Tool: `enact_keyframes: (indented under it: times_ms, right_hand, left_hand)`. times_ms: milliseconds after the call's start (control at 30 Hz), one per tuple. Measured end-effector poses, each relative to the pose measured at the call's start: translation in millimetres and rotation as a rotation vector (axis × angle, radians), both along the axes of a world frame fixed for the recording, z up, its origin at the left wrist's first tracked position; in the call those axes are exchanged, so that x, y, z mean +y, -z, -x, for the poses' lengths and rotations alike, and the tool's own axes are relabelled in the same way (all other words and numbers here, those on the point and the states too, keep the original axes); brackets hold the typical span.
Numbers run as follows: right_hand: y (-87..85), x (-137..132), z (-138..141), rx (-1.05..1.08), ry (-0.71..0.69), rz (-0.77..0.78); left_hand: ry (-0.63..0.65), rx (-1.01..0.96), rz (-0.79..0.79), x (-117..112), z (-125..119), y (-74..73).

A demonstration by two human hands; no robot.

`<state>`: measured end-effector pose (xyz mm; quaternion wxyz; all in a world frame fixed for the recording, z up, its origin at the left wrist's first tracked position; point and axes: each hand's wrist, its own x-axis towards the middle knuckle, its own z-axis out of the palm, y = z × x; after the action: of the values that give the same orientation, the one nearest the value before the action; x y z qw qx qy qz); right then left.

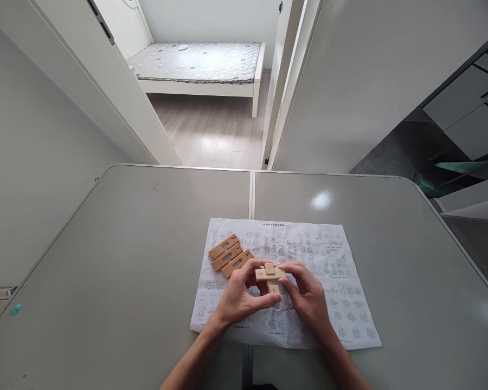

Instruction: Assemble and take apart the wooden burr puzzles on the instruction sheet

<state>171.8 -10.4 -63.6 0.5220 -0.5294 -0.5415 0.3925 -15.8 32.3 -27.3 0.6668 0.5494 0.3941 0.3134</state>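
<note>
Between my hands is a small cluster of interlocked wooden puzzle pieces (pixel 270 274), pale and block-shaped, held just above a printed sheet. My left hand (pixel 244 292) grips it from the left, its thumb at the lower block and its fingers behind. On the right end of the crosswise piece, my right hand (pixel 307 295) pinches with thumb and forefinger. Three loose wooden puzzle pieces (pixel 223 246) with slots and dark marks lie side by side on the paper, just beyond my left hand. My fingers hide part of the cluster.
The creased instruction sheet (pixel 350 303), covered in small diagrams, lies on a grey table (pixel 146 260) with a seam down its middle. Past the far edge, a doorway leads to a room with a bed (pixel 203 62). A dark cabinet area (pixel 467 97) is at right.
</note>
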Motion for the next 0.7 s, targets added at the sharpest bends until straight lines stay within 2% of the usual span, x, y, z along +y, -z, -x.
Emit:
enact_keyframes:
  times_ms: [400, 467, 600, 700]
  right_hand:
    - [-1.8, 1.8, -1.6, -0.022, -0.007, 0.038]
    - [-2.2, 4.1, -3.3, -0.047, 0.004, 0.008]
    - [-2.1, 7.6, -6.1, -0.218, 0.069, -0.034]
    - [0.7, 8.2, -5.8, -0.371, 0.018, -0.037]
  left_hand:
    - [-0.008, -0.014, -0.020, -3.1, -2.0, 1.2]
    - [-0.060, -0.013, -0.028, -3.9, -3.4, 2.5]
    - [-0.270, -0.037, 0.001, -1.4, -4.1, 5.1]
    - [-0.360, -0.034, 0.013, 2.0, -2.7, 6.6]
